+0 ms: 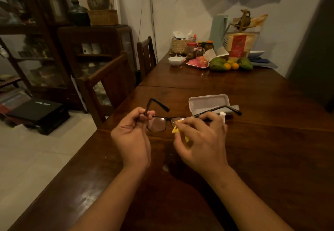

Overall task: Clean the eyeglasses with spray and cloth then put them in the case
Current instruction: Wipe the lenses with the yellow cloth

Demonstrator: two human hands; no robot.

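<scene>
Pinching the eyeglasses [159, 124] by one temple, the left hand [132, 136] steadies them; right hand [200, 140] fingers press a yellow cloth [176, 130] on one lens.

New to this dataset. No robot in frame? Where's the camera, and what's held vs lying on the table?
No robot here: a person works bare-handed. The single picture comes from a wide-angle camera on their head, looking forward and down. The left hand pinches the eyeglasses near one hinge, with the arms unfolded. The right hand holds a yellow cloth against the other lens. Behind them on the wooden table lies an open grey case. A small white bottle, probably the spray, shows partly past the right hand. Some fruit sits at the far end.
</scene>
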